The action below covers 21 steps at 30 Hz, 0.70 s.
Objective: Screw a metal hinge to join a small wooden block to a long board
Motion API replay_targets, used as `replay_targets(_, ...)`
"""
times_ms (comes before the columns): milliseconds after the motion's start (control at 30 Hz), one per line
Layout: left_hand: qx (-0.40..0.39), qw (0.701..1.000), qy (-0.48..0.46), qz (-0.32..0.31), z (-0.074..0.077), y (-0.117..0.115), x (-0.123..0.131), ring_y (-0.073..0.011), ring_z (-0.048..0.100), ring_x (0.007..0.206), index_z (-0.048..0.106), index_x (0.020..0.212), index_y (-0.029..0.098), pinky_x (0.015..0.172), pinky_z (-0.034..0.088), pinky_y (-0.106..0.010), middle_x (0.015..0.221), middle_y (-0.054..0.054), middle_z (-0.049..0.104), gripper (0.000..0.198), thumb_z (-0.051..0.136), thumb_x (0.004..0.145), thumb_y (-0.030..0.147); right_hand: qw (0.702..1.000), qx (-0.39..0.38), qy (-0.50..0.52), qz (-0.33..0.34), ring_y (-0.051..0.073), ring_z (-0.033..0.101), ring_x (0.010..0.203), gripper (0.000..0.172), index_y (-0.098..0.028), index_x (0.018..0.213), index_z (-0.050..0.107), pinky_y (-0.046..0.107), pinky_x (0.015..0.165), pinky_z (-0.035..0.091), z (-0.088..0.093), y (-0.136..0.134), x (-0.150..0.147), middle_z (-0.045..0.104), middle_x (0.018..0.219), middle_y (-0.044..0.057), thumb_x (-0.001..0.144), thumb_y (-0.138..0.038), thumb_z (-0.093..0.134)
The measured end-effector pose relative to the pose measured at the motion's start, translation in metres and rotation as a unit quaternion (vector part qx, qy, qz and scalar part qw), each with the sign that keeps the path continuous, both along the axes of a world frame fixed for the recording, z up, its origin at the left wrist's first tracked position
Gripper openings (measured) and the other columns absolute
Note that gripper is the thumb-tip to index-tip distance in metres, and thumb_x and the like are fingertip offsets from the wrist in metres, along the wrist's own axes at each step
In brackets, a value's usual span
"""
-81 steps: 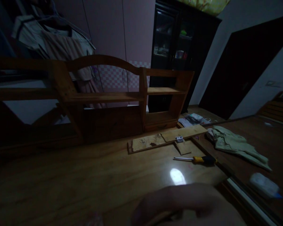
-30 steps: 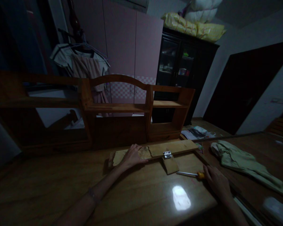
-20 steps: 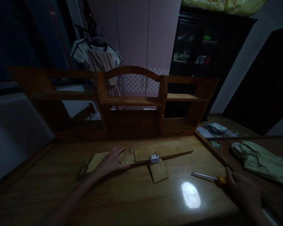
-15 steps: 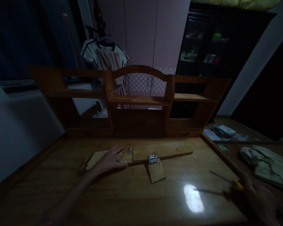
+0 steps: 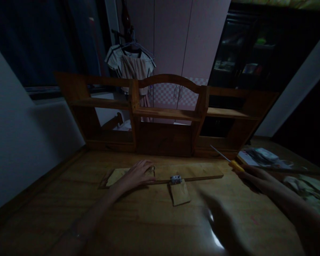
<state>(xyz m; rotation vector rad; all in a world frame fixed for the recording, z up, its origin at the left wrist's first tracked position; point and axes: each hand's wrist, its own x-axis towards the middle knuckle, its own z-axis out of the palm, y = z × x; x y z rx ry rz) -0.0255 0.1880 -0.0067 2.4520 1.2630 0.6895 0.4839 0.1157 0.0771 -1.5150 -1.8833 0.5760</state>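
A long narrow wooden board [image 5: 197,171] lies across the desk, its left part rough and chipped. My left hand [image 5: 140,174] spans this board left of its middle, fingers over the top and thumb at the near edge, holding it down. A small metal hinge [image 5: 175,179] sits at the board's near edge, joining it to a small square wood piece [image 5: 180,195]. Right of them, my right hand [image 5: 253,176] is raised, closed around the yellow handle of a screwdriver [image 5: 236,165]. Its thin shaft points up and left, away from the hinge.
A wooden shelf unit [image 5: 162,113] stands along the desk's [image 5: 149,220] far edge. Cloth [image 5: 309,192] lies to the right, with papers and bags [image 5: 264,156] behind it. Clothes [image 5: 133,65] hang on a rack beyond the shelf.
My right hand has lifted the screwdriver from the lower right, up and leftward above the desk. My left hand stays on the board. The whole view has shifted slightly.
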Motion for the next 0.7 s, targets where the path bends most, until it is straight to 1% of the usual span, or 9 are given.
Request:
replay_targets(33, 0.002, 0.999, -0.036, -0.01, 0.002, 0.003, 0.012, -0.0232, 0.046, 0.125, 0.055, 0.134, 0.025, 0.109, 0.035, -0.034, 0.134, -0.008, 0.05, 0.057, 0.059, 0.087, 0.059, 0.999, -0.037, 0.009, 0.025, 0.015, 0.055, 0.05, 0.042, -0.016, 0.102, 0.069, 0.019, 0.037, 0.039, 0.021, 0.008, -0.023, 0.059, 0.068, 0.006, 0.092, -0.057, 0.062)
replay_targets(67, 0.002, 0.997, -0.077, -0.016, 0.002, 0.006, 0.026, -0.0216, 0.05, 0.121, 0.06, 0.128, 0.023, 0.107, 0.038, -0.032, 0.131, -0.008, 0.052, 0.05, 0.056, 0.09, 0.056, 0.998, -0.027, 0.005, 0.05, 0.016, 0.058, 0.059, 0.046, -0.015, 0.11, 0.067, 0.019, 0.042, 0.043, 0.041, 0.016, -0.045, 0.061, 0.078, 0.007, 0.089, -0.056, 0.066)
replay_targets(133, -0.003, 0.989, -0.148, -0.022, 0.0, 0.013, 0.054, -0.0196, 0.055, 0.112, 0.067, 0.112, 0.021, 0.1, 0.042, -0.03, 0.119, -0.007, 0.059, 0.039, 0.054, 0.092, 0.052, 0.997, 0.011, -0.003, 0.08, 0.018, 0.061, 0.068, 0.049, -0.016, 0.111, 0.067, 0.023, 0.052, 0.049, 0.076, 0.034, -0.087, 0.064, 0.087, 0.007, 0.084, -0.057, 0.073)
replay_targets(200, -0.024, 0.979, -0.204, -0.011, -0.005, 0.017, 0.079, -0.0183, 0.059, 0.104, 0.07, 0.1, 0.019, 0.095, 0.044, -0.028, 0.108, -0.007, 0.063, 0.035, 0.055, 0.093, 0.05, 0.991, 0.07, 0.022, 0.109, 0.021, 0.063, 0.08, 0.047, -0.017, 0.109, 0.068, 0.03, 0.072, 0.054, 0.099, 0.052, -0.121, 0.065, 0.09, 0.006, 0.081, -0.054, 0.077)
replay_targets(233, -0.044, 0.972, -0.23, 0.006, -0.008, 0.018, 0.088, -0.0177, 0.06, 0.099, 0.07, 0.096, 0.018, 0.09, 0.046, -0.027, 0.104, -0.006, 0.064, 0.035, 0.055, 0.092, 0.049, 0.988, 0.097, 0.035, 0.119, 0.022, 0.063, 0.084, 0.046, -0.017, 0.107, 0.068, 0.031, 0.074, 0.054, 0.105, 0.059, -0.135, 0.065, 0.092, 0.006, 0.081, -0.053, 0.078)
replay_targets(300, -0.08, 0.962, -0.255, 0.048, -0.015, 0.016, 0.099, -0.0161, 0.061, 0.086, 0.069, 0.091, 0.017, 0.078, 0.047, -0.025, 0.096, -0.005, 0.065, 0.035, 0.055, 0.091, 0.049, 0.981, 0.145, 0.045, 0.124, 0.023, 0.063, 0.09, 0.043, -0.017, 0.104, 0.067, 0.03, 0.074, 0.052, 0.112, 0.068, -0.156, 0.065, 0.097, 0.006, 0.081, -0.053, 0.078)
replay_targets(367, -0.085, 0.966, -0.237, 0.054, -0.02, 0.011, 0.102, -0.0154, 0.061, 0.081, 0.069, 0.089, 0.018, 0.074, 0.046, -0.025, 0.091, -0.004, 0.066, 0.032, 0.057, 0.091, 0.048, 0.975, 0.172, 0.049, 0.132, 0.022, 0.063, 0.089, 0.041, -0.017, 0.103, 0.066, 0.029, 0.073, 0.051, 0.112, 0.07, -0.171, 0.065, 0.097, 0.005, 0.082, -0.05, 0.078)
replay_targets(500, -0.04, 0.982, -0.185, 0.017, -0.021, 0.002, 0.1, -0.0177, 0.059, 0.09, 0.072, 0.087, 0.021, 0.082, 0.043, -0.028, 0.093, -0.003, 0.066, 0.022, 0.07, 0.083, 0.043, 0.966, 0.223, 0.038, 0.128, 0.02, 0.061, 0.089, 0.041, -0.017, 0.104, 0.062, 0.029, 0.08, 0.048, 0.11, 0.062, -0.187, 0.064, 0.097, 0.003, 0.079, -0.042, 0.084)
replay_targets(700, -0.033, 0.983, -0.181, 0.004, -0.02, -0.001, 0.097, -0.018, 0.056, 0.094, 0.071, 0.081, 0.021, 0.083, 0.04, -0.029, 0.091, -0.002, 0.064, 0.016, 0.076, 0.08, 0.037, 0.975, 0.174, 0.033, 0.133, 0.016, 0.058, 0.073, 0.042, -0.021, 0.11, 0.053, 0.021, 0.058, 0.047, 0.11, 0.039, -0.197, 0.059, 0.09, 0.0, 0.08, -0.031, 0.082)
